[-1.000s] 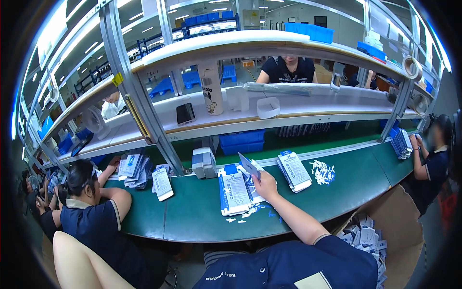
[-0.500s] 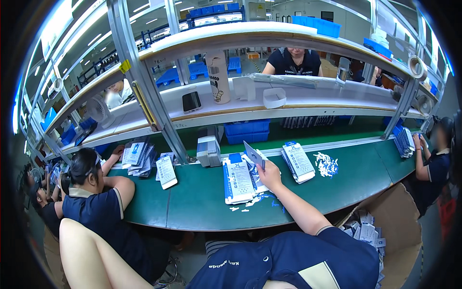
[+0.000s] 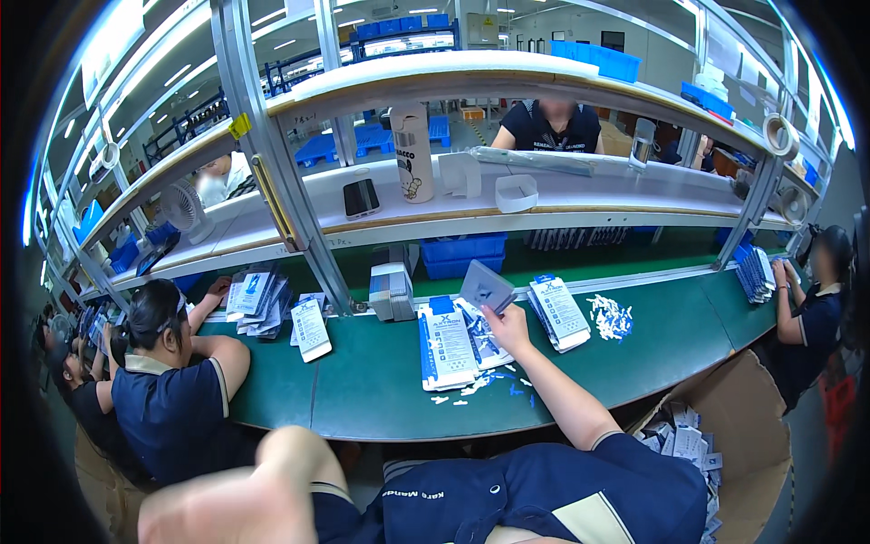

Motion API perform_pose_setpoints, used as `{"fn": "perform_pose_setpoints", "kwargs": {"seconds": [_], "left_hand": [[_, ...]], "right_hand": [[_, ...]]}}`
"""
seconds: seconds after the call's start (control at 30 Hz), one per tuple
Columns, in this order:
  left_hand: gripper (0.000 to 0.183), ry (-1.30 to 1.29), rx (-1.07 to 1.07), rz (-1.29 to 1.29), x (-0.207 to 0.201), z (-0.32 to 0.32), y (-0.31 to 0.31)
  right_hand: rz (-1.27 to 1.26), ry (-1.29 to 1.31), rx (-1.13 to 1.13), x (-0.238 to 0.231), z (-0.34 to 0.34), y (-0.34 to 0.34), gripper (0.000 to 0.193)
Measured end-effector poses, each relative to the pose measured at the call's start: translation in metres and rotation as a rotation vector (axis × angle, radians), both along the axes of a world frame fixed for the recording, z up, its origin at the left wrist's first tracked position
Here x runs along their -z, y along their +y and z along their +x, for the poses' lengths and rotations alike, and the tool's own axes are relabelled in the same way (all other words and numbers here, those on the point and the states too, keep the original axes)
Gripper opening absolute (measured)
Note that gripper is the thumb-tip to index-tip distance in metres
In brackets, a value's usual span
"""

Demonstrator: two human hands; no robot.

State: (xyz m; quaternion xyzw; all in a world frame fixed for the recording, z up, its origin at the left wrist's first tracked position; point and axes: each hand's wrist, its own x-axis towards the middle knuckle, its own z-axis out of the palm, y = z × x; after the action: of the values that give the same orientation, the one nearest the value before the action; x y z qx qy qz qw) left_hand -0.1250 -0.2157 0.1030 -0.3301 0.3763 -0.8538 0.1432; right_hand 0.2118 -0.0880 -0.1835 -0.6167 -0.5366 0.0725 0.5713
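Observation:
My right hand (image 3: 509, 328) grips a thin, flat grey card (image 3: 487, 285) by its lower edge and tilts it above the green table. Below it lie flat white-and-blue printed packages (image 3: 446, 349), with small white and blue scraps (image 3: 489, 381) scattered around them. Close to the camera at the lower left, my left hand (image 3: 227, 512) is raised off the table and smeared by motion, so its fingers cannot be made out. To the right of my right hand rests a pile of similar packages (image 3: 560, 313).
A stack of grey-edged flat pieces (image 3: 391, 292) and a blue bin (image 3: 462, 249) stand behind. More scraps (image 3: 611, 317) are heaped at right. A cardboard box (image 3: 739, 435) of packages is beside me. A co-worker (image 3: 177, 390) sits at left. The shelf (image 3: 562, 218) overhangs the table.
The grey card has turned so that its broad face shows, staying in my right hand. My left arm has swung lower, and its hand has come into view.

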Motion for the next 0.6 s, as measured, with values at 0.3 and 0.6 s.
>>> {"fn": "perform_pose_setpoints", "kwargs": {"seconds": [0.3, 0.6], "left_hand": [[0.03, 1.4, 0.566, -1.345, 0.128, 0.142, 0.154], [0.017, 1.451, 0.528, -1.001, 0.134, 0.166, 0.173]], "right_hand": [[0.094, 1.099, -0.554, -0.132, -0.002, -0.035, 0.016], [0.111, 0.4, -0.548, -0.151, -0.008, -0.061, 0.036]]}}
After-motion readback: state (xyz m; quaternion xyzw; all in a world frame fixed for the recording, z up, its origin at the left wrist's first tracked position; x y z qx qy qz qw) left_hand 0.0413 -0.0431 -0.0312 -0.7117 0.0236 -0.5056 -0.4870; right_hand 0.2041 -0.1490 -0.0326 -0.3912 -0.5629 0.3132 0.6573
